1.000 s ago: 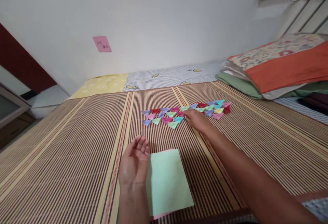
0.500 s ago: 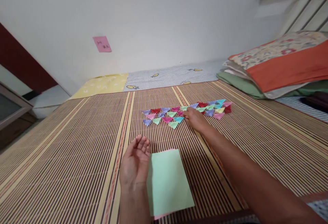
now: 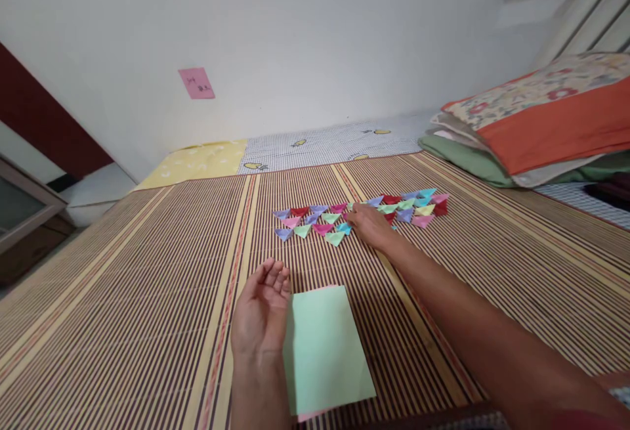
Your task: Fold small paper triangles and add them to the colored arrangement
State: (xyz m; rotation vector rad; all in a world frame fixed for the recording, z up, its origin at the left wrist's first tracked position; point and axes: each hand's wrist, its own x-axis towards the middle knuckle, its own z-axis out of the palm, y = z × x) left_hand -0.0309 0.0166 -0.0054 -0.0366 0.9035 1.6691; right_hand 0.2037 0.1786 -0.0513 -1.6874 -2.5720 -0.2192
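Small folded paper triangles (image 3: 335, 239) in several colours lie in rough rows across the bamboo mat (image 3: 187, 299). Among them, near the middle, is my right hand (image 3: 371, 225), palm down. Its fingers are drawn together at a magenta triangle, which they partly cover along with a few neighbouring ones. Nearer to me, my left hand (image 3: 263, 308) rests palm up on the mat, its fingers loosely bent and nothing in it. Touching its right side is a stack of paper sheets (image 3: 327, 351), light green on top with a pink edge beneath.
A folded pile with a floral and orange pillow (image 3: 546, 115) lies at the right. Behind the mat runs patterned bedding (image 3: 315, 148) against a white wall (image 3: 315, 43). A pink note (image 3: 197, 83) is stuck on the wall. Some furniture (image 3: 24, 220) stands at the left edge.
My right hand has shifted slightly left and towards me among the triangles. My left hand and the paper stack stay in place; the view has moved a little.
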